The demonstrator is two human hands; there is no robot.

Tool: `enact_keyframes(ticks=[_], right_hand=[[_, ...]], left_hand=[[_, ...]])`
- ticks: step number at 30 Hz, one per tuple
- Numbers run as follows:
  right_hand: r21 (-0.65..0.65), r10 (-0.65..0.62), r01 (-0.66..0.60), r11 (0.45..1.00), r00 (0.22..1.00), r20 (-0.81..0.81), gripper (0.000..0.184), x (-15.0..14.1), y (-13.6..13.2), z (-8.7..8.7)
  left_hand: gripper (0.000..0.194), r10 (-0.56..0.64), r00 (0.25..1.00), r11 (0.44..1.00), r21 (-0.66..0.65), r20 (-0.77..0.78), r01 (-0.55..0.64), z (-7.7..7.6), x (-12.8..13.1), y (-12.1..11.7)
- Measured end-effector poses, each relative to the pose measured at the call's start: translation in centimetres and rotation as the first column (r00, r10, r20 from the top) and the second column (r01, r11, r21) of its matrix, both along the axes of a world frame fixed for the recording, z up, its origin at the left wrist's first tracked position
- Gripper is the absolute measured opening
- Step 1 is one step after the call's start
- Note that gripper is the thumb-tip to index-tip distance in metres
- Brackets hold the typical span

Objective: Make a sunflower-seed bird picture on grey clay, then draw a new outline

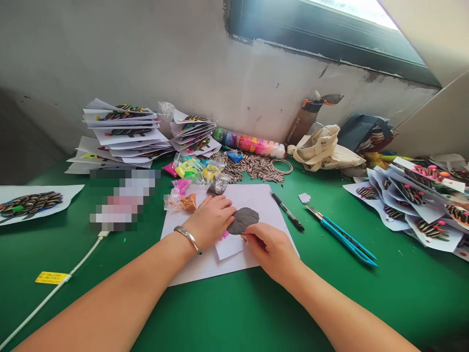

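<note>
A flat, roundish sheet of dark grey modelling clay lies on a small piece of white paper, above larger white sheets. My left hand rests palm down at the clay's left edge, fingers stretched out, with a silver bangle on the wrist. Thumb and forefinger of my right hand are pinched at the clay's lower right edge. A bit of orange shows beneath those fingertips. Pink clay peeks out below the grey sheet. Near my left fingers sit bags of orange clay and dark clay.
Right of the paper lie a black pen and a blue utility knife, blade out. Sunflower seeds are heaped behind. Stacks of decorated paper stand back left, more cards at right. A white cable crosses the left side.
</note>
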State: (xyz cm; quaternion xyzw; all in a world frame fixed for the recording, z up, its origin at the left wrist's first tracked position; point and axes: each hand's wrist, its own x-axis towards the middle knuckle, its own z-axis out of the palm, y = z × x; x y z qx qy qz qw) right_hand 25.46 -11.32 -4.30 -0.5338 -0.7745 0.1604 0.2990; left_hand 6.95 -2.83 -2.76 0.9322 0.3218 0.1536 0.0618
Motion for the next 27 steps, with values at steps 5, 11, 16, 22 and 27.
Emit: enact_keyframes(ticks=[5,11,16,22,27], right_hand=[[0.006,-0.006,0.005,1.0,1.0,0.031,0.017,0.05,0.01,0.03],[-0.008,0.005,-0.005,1.0,1.0,-0.03,0.015,0.01,-0.14,0.31],[-0.045,-0.019,0.021,0.999,0.999,0.045,0.018,-0.2,-0.14,0.4],[-0.107,-0.03,0.024,0.994,0.998,-0.06,0.015,-0.11,-0.12,0.63],[-0.065,-0.064,0.065,0.996,0.998,0.022,0.016,-0.38,-0.06,0.68]], left_hand=[[0.021,-0.006,1.0,1.0,-0.001,0.011,0.006,-0.1,-0.07,0.04],[0.02,-0.007,0.999,1.0,-0.005,0.031,0.008,-0.09,-0.11,0.03],[0.021,-0.007,1.0,1.0,0.007,0.02,0.006,-0.15,-0.12,0.07],[0.02,-0.005,1.0,1.0,0.006,0.01,0.005,-0.24,-0.1,0.09],[0.02,-0.005,0.999,1.0,-0.001,0.053,0.005,-0.39,-0.15,0.11]])
